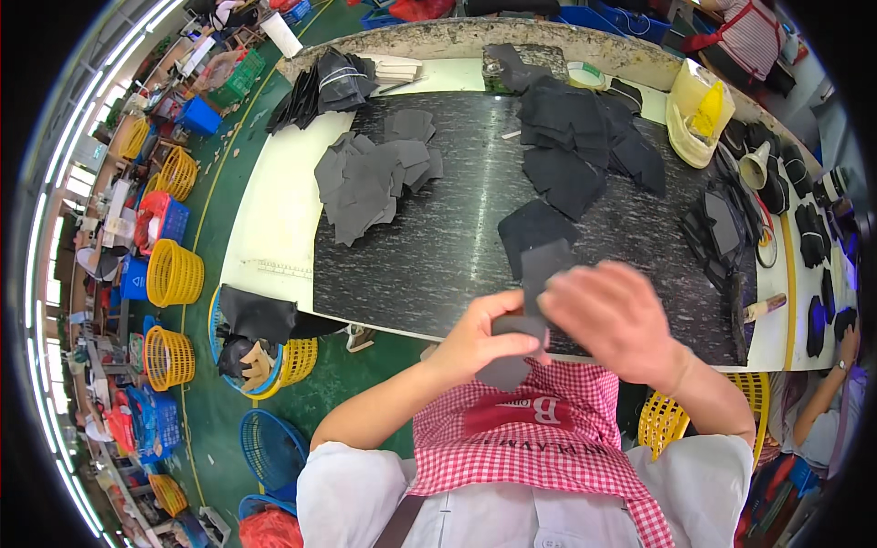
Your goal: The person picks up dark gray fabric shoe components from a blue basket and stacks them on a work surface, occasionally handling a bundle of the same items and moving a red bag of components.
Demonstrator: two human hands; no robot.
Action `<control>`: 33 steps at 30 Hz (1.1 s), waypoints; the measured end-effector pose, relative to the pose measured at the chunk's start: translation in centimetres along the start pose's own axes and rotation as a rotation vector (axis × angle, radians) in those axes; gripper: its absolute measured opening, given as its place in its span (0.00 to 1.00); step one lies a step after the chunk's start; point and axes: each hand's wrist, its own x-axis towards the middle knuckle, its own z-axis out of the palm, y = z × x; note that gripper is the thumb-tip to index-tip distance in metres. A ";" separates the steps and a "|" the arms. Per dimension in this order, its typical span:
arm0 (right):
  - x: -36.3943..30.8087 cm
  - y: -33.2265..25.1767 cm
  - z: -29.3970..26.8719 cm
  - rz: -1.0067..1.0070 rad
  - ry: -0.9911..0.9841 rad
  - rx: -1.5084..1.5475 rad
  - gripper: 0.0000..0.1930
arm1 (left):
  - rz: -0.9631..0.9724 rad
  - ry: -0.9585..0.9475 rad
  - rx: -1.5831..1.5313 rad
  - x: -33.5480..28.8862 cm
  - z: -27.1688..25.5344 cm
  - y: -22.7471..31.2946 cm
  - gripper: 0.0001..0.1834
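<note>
My left hand (pixel 484 340) is closed on a dark grey cut piece of thin sheet material (pixel 512 327) at the table's near edge, its thumb lying across the piece. Part of the grey material hangs below that hand, in front of the apron. My right hand (pixel 614 321) is slightly blurred by motion, fingers stretched out over the upper part (pixel 546 263) of the grey material. Just beyond both hands, a black cut piece (pixel 534 226) lies on the table. It adjoins a spread pile of black cut pieces (pixel 565 137). A pile of grey pieces (pixel 370 178) lies at the left.
The dark streaked work board (pixel 438 228) sits on a white table. At its right are black stacked parts (pixel 717 228), a plastic container (pixel 699 119) and a brush (pixel 766 308). Bundled black pieces (pixel 345 82) lie far left. Baskets (pixel 274 447) stand on the floor.
</note>
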 end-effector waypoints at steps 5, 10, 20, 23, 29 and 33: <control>-1.7 -0.8 1.7 -0.008 0.044 0.250 0.22 | -0.114 -0.153 -0.026 -1.4 0.1 -1.1 0.26; -3.8 1.1 1.4 0.328 -0.028 0.281 0.18 | 0.097 0.100 0.680 -3.8 -2.5 1.3 0.22; -2.4 0.8 2.5 0.791 0.025 1.614 0.09 | 0.396 0.308 0.705 0.1 0.9 -1.3 0.12; -1.1 4.4 3.5 0.504 -0.090 1.110 0.10 | 0.441 0.063 0.697 0.1 -2.0 1.0 0.09; 1.1 8.4 8.4 0.265 -0.171 0.682 0.09 | 0.336 -0.258 1.050 2.0 -2.0 3.4 0.09; 1.5 7.4 10.0 0.240 -0.120 0.616 0.07 | 0.274 -0.186 1.222 2.3 -2.4 3.3 0.08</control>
